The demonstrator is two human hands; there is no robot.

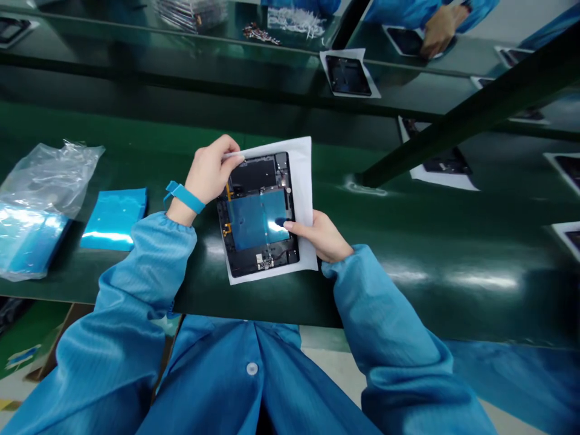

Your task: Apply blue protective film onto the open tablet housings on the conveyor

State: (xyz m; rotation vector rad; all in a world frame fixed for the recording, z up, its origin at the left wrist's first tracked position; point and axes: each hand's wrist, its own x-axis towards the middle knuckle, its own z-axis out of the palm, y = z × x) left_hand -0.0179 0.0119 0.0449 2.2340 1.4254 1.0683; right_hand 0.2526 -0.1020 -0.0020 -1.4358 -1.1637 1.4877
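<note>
An opened black tablet body (258, 211) lies on a white sheet (303, 181) over the green belt (408, 241). A blue film rectangle (256, 217) covers its middle. My left hand (211, 172), with a blue wrist strap, grips the top left edge of the tablet and the sheet, fingers curled. My right hand (321, 235) holds the right edge of the sheet, its thumb pressing on the blue film's right side.
A stack of blue film pieces (115, 217) and a clear plastic bag (40, 199) lie at left. More tablets on white sheets (348, 75) sit on the belt beyond. A dark diagonal bar (475, 109) crosses at right. Another person's hand (437, 30) works at the top.
</note>
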